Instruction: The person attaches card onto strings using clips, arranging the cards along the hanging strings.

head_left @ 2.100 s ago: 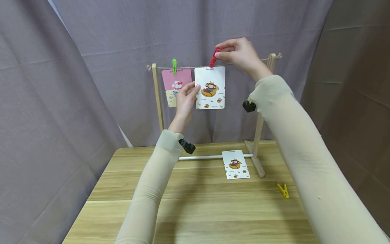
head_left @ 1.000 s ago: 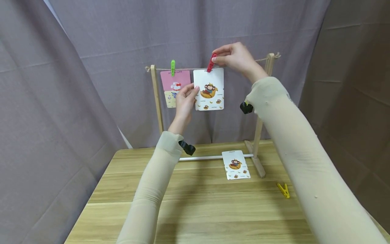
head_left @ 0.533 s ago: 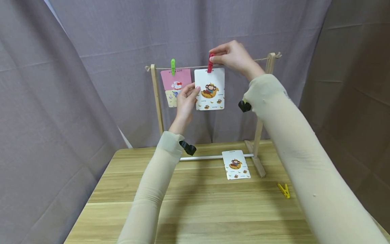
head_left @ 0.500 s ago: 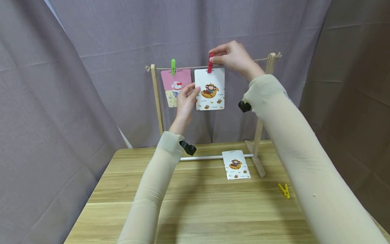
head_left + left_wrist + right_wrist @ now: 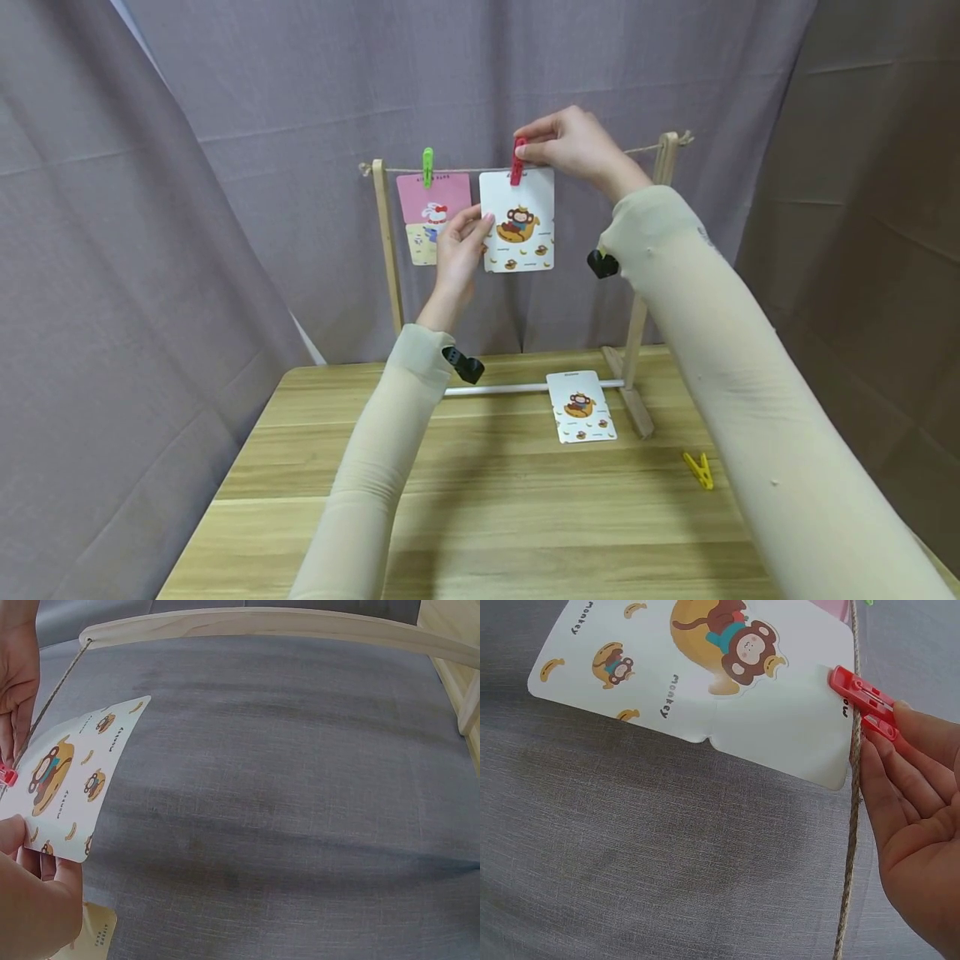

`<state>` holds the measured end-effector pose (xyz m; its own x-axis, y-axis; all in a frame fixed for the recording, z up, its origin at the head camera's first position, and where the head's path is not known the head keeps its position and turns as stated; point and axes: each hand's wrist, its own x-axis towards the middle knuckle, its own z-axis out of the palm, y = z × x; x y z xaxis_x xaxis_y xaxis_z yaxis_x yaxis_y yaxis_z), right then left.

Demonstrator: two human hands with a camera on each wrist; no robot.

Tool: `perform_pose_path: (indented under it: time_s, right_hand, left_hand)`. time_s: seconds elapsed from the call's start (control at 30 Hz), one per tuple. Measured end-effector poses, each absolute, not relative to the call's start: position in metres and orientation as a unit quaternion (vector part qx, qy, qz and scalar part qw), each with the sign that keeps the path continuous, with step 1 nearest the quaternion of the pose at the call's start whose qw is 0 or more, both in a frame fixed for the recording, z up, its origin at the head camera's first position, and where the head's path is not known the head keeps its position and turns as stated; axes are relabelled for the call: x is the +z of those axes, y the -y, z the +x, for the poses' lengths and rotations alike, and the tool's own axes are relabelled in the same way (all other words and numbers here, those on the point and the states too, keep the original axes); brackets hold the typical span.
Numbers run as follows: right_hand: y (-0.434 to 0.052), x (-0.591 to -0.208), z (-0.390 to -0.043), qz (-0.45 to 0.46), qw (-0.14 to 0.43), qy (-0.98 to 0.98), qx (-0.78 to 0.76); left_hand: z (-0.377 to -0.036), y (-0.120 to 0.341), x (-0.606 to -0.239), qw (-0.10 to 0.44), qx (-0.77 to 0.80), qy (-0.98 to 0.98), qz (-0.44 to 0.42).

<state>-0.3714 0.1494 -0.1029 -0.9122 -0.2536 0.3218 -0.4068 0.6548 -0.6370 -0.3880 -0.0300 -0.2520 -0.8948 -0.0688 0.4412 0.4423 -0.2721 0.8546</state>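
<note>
A white monkey card (image 5: 517, 242) hangs at the rope, printed with a monkey on a banana. My left hand (image 5: 459, 250) pinches its left edge between thumb and fingers. With thumb and fingertips, my right hand (image 5: 581, 146) holds a red clothespin (image 5: 864, 699). In the right wrist view that clothespin sits over the card's top edge and the rope (image 5: 851, 847). Left of it, a pink and yellow card (image 5: 431, 196) hangs from the rope by a green clothespin (image 5: 427, 167); my left hand covers part of this card.
The rope runs between two wooden posts (image 5: 388, 242), joined low down by a white rod (image 5: 495, 389). A second monkey card (image 5: 582, 407) lies on the wooden table (image 5: 480, 500) near the right foot. A yellow clothespin (image 5: 698, 471) lies farther right. Grey curtain hangs behind.
The red clothespin has come down and straightened from a tilt, and now overlaps the card's top edge. My right hand moved slightly left and down with it. My left hand stayed on the card.
</note>
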Motion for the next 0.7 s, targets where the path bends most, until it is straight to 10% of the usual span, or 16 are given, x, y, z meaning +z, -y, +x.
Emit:
perform_pose_path:
  time_s: [0.7]
  right_hand:
    - [-0.1492,-0.1084,-0.3753,0.195,0.093,0.912,0.348]
  left_hand:
    - [-0.3899,0.0296,-0.2567,0.153,-0.789,0.574,-0.16]
